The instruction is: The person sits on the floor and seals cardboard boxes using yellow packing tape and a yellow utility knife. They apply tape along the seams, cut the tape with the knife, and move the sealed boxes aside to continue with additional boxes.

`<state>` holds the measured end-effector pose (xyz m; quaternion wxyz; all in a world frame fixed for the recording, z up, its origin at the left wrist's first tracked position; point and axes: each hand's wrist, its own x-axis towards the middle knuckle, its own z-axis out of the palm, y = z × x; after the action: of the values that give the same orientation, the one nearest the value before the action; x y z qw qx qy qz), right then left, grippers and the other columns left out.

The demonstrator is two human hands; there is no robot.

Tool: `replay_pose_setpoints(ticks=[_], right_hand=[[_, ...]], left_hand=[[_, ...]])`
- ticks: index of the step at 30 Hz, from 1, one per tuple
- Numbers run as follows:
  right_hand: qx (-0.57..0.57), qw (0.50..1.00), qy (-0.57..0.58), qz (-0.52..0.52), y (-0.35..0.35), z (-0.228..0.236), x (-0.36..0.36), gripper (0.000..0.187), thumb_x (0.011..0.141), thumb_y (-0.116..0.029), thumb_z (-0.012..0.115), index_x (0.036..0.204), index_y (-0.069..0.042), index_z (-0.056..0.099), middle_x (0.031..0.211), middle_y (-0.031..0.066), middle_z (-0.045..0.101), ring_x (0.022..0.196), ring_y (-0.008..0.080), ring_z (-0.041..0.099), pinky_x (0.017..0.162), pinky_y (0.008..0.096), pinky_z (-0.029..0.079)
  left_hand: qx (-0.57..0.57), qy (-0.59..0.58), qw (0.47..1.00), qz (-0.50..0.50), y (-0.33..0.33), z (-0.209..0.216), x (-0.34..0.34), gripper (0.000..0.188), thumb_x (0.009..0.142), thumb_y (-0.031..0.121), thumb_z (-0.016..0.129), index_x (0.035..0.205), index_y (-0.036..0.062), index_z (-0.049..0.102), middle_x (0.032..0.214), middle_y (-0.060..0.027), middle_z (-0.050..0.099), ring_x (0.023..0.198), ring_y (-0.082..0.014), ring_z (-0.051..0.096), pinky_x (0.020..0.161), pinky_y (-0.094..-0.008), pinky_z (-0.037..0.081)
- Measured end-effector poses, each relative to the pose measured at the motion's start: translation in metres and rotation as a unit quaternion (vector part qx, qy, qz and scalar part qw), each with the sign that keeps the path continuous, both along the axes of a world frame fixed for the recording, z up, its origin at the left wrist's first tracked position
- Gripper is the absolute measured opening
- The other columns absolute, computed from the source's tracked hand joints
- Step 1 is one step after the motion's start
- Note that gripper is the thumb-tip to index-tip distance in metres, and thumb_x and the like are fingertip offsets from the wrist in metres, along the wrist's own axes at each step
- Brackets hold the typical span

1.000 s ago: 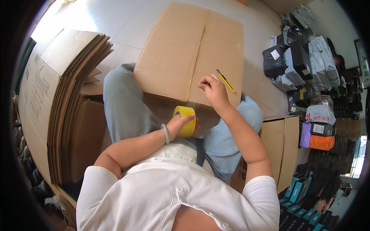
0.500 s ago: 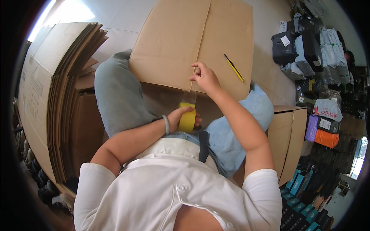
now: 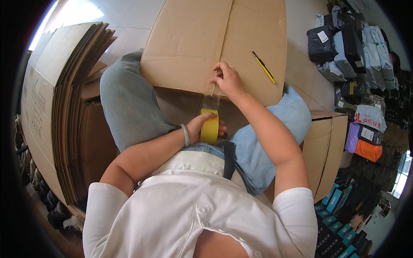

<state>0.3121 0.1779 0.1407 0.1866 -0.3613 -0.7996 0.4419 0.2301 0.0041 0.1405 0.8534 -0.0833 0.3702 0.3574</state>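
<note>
A closed brown carton [image 3: 185, 56] stands between my knees, its centre seam running away from me. My left hand [image 3: 195, 130] wraps round a roll of packing tape [image 3: 210, 127] with a yellow outer face, held in front of my waist below the carton's near edge. From the roll a clear tape strip [image 3: 211, 102] stretches up to that edge. Above the near end of the seam, my right hand [image 3: 229, 81] is closed in a pinch at the strip's upper end. To its right, a slim yellow-and-black pen-like tool [image 3: 264, 67] lies on the carton's top.
A stack of flattened cartons [image 3: 64, 116] leans upright at my left. Another brown carton [image 3: 325, 155] stands by my right knee. Further right are piled wrapped parcels [image 3: 322, 45], an orange parcel [image 3: 368, 149] and several black-and-teal boxes [image 3: 337, 215].
Both hands keep their grips on the roll and the strip. The view has shifted slightly, and my right hand sits slightly higher in the picture.
</note>
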Motion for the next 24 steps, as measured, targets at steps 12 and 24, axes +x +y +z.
replay_pose_setpoints(ticks=[12,24], right_hand=[[0.319,0.940,-0.108,-0.056,-0.010,0.006,0.002,0.039,0.072,-0.017,0.073,0.104,-0.009,0.051,0.100,0.0129,0.055,0.095,0.0300,0.048,0.085,0.0422,0.039],[0.320,0.939,-0.127,-0.007,-0.033,-0.007,-0.034,0.072,0.088,-0.047,0.051,0.145,-0.012,0.024,0.149,0.0192,0.018,0.139,0.0373,0.015,0.111,0.0545,0.010]], left_hand=[[0.011,0.000,1.000,0.002,0.000,-0.010,0.001,0.042,0.088,0.035,0.053,0.107,-0.0026,0.056,0.102,-0.0194,0.064,0.089,-0.0282,0.064,0.083,-0.0366,0.051],[0.008,0.008,1.000,0.018,-0.002,-0.015,0.004,0.043,0.087,0.034,0.054,0.107,-0.0038,0.055,0.103,-0.0213,0.064,0.090,-0.0299,0.064,0.083,-0.0372,0.050]])
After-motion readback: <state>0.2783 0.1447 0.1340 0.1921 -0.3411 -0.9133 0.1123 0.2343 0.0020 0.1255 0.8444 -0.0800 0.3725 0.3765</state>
